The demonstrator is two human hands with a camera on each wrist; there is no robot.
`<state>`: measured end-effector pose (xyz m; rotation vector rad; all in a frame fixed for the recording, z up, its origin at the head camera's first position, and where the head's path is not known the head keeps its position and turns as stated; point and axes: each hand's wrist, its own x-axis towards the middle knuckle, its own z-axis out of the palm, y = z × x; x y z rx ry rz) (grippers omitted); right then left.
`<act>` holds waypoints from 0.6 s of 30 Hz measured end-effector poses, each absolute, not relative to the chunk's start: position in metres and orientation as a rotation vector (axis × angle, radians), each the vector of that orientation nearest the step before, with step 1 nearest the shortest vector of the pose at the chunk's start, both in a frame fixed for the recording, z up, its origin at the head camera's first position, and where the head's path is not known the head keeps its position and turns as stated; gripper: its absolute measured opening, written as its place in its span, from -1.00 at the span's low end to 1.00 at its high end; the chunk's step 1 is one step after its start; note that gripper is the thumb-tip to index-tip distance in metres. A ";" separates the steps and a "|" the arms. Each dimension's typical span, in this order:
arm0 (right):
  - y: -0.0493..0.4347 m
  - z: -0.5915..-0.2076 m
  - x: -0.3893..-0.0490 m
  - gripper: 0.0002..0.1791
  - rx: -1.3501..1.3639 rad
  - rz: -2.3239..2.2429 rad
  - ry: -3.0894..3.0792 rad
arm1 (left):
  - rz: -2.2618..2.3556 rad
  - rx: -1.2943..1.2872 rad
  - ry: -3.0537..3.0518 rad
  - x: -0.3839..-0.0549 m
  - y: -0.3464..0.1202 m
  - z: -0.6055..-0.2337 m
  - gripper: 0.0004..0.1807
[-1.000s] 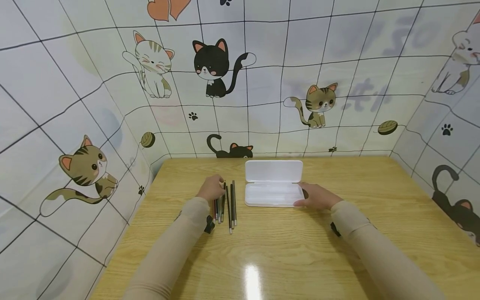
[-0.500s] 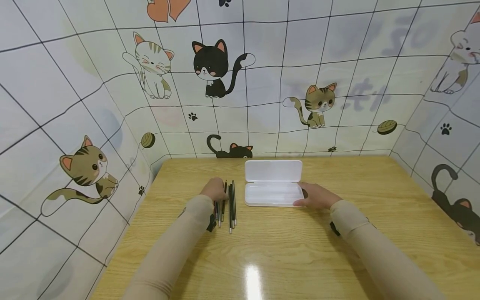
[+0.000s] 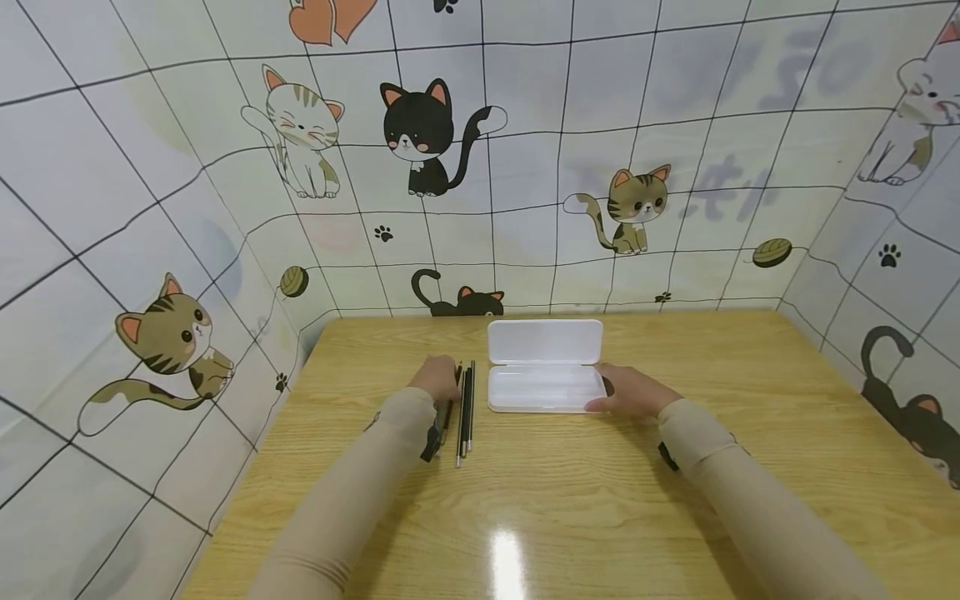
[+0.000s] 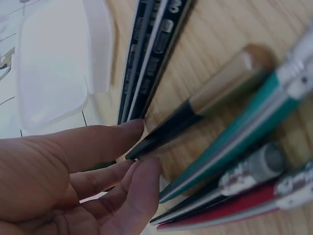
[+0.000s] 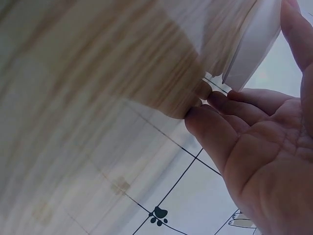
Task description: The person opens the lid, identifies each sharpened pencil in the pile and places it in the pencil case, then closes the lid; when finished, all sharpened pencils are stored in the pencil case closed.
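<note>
My left hand [image 3: 437, 377] pinches a black pencil with a gold end [image 4: 172, 117] between thumb and finger, low over the table. Beside it in the left wrist view lie a green pencil [image 4: 234, 132], a red pencil [image 4: 234, 208] and a dark pencil with a grey eraser [image 4: 249, 171]. Several black pencils [image 3: 467, 412] lie side by side between that hand and a translucent white pencil case [image 3: 546, 392], whose lid [image 3: 545, 342] stands raised at the back. My right hand [image 3: 633, 392] grips the case's right end, thumb at the front corner and fingers along the far side.
The wooden table [image 3: 570, 500] ends at the back against a wall covering [image 3: 525, 233] printed with cats and grid lines. The same covering rises along both sides. A light reflection shows on the table's near part.
My left hand has moved to the right over the pencils, nearer the black ones by the case, and now covers more of the left-hand pencils. My right hand keeps its place on the case.
</note>
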<state>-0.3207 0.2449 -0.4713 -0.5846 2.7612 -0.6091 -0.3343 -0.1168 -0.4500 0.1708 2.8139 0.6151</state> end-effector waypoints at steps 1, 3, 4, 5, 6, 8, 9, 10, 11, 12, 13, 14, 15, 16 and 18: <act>0.245 -0.471 -0.320 0.06 -0.586 -0.612 2.760 | 0.644 0.159 2.786 -0.334 -0.117 -0.449 -0.90; 0.245 -0.472 -0.320 0.06 -0.588 -0.616 2.759 | 0.699 0.137 2.728 -0.334 -0.119 -0.447 -0.88; 0.245 -0.472 -0.321 0.06 -0.590 -0.616 2.758 | 0.724 0.124 2.709 -0.334 -0.121 -0.446 -0.87; 0.245 -0.471 -0.321 0.05 -0.593 -0.617 2.757 | 0.753 0.112 2.696 -0.333 -0.123 -0.446 -0.87; 0.244 -0.471 -0.321 0.05 -0.595 -0.616 2.756 | 0.791 0.095 2.679 -0.333 -0.124 -0.445 -0.85; 0.244 -0.471 -0.321 0.06 -0.596 -0.613 2.753 | 0.853 0.066 2.666 -0.335 -0.127 -0.448 -0.77; 0.244 -0.470 -0.321 0.06 -0.597 -0.613 2.751 | 0.875 0.059 2.673 -0.336 -0.128 -0.450 -0.71; 0.244 -0.470 -0.321 0.06 -0.590 -0.614 2.749 | 0.890 0.054 2.672 -0.336 -0.129 -0.450 -0.72; 0.243 -0.470 -0.321 0.06 -0.592 -0.612 2.749 | 0.905 0.049 2.671 -0.337 -0.129 -0.452 -0.77; 0.243 -0.469 -0.321 0.07 -0.591 -0.613 2.749 | 0.900 0.055 2.674 -0.338 -0.129 -0.453 -0.84; 0.243 -0.469 -0.320 0.07 -0.590 -0.615 2.748 | 0.884 0.063 2.687 -0.339 -0.129 -0.453 -0.86; 0.243 -0.469 -0.320 0.07 -0.588 -0.620 2.749 | 0.864 0.075 2.711 -0.339 -0.128 -0.454 -0.86; 0.243 -0.469 -0.320 0.07 -0.586 -0.625 2.749 | 0.844 0.089 2.730 -0.339 -0.127 -0.454 -0.84; 0.243 -0.469 -0.320 0.07 -0.583 -0.629 2.750 | 0.817 0.105 2.747 -0.339 -0.126 -0.454 -0.83; 0.243 -0.470 -0.319 0.07 -0.585 -0.639 2.750 | 0.772 0.125 2.780 -0.337 -0.123 -0.454 -0.86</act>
